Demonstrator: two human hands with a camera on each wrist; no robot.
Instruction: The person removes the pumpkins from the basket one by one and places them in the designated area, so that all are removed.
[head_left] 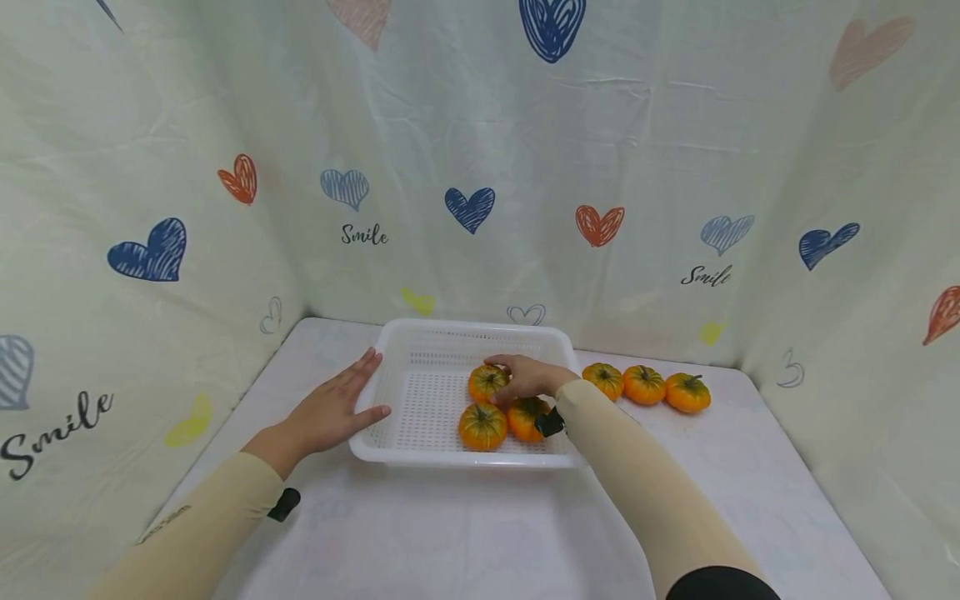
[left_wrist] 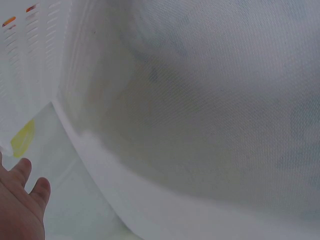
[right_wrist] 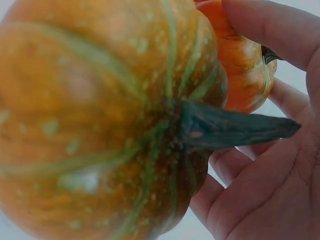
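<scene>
A white plastic basket (head_left: 431,457) with a slotted floor holds three small orange pumpkins with green stripes. My right hand (head_left: 528,377) reaches over its right side and grips the rear pumpkin (head_left: 486,385), thumb in front and fingers behind. The front pumpkin (head_left: 482,428) and the right pumpkin (head_left: 524,423) sit close by, the latter partly under my wrist. In the right wrist view, a large pumpkin (right_wrist: 100,115) with a dark green stem fills the foreground; the gripped pumpkin (right_wrist: 245,65) shows behind it. Fingers spread, my left hand (head_left: 330,410) rests against the basket's left rim.
Three more pumpkins (head_left: 643,385) stand in a row on the white-covered table (head_left: 450,533), right of the basket. A pale curtain (head_left: 525,142) printed with hearts and "Smile" encloses the table's back and sides.
</scene>
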